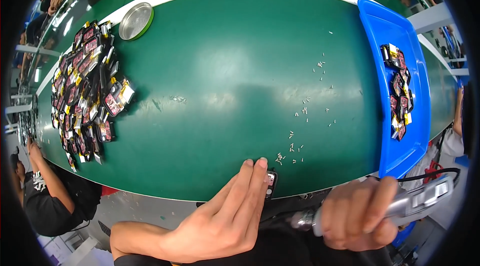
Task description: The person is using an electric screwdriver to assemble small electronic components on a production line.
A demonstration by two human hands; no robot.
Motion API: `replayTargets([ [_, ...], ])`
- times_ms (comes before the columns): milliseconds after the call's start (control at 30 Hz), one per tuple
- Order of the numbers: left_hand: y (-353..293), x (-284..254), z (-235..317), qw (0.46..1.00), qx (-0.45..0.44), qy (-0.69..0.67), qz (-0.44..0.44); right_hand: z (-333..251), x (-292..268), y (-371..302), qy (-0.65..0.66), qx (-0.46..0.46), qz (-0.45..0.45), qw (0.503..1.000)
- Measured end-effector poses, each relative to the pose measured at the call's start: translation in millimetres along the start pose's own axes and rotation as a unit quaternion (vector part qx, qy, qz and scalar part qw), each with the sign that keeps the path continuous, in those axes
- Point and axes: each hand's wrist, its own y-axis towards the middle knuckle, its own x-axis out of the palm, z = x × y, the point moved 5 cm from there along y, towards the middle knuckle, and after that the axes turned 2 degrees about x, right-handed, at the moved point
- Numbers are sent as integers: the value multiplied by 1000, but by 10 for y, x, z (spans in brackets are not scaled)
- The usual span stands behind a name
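At the table's near edge, my left hand (222,221) lies with its fingers close together along a small black device (271,181). Only a strip of that device shows past the fingertips, and the thumb is hidden. My right hand (352,213) is wrapped round a silver electric screwdriver (425,198), its tip end pointing left toward the left hand. The screwdriver's bit is blurred and dark against my clothing. Just beyond the left fingertips, small loose screws (292,148) are scattered over the green table mat (225,116).
A large heap of similar black devices (82,91) with boards and yellow tape covers the left side. Beside it stands a round metal dish (136,21) with a green rim. The blue tray (415,151) at right holds several devices. A person (55,191) sits at far left.
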Motion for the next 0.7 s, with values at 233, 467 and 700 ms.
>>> replayTargets([
  [233,-62,80,30,999,9,38,15,-23,24,293,-82,-40,-29,995],
  [467,-58,90,22,999,10,44,28,57,-37,305,-74,2,-3,997],
  [700,-73,102,-24,999,7,16,44,120,67,462,-115,-12,-94,989],
])
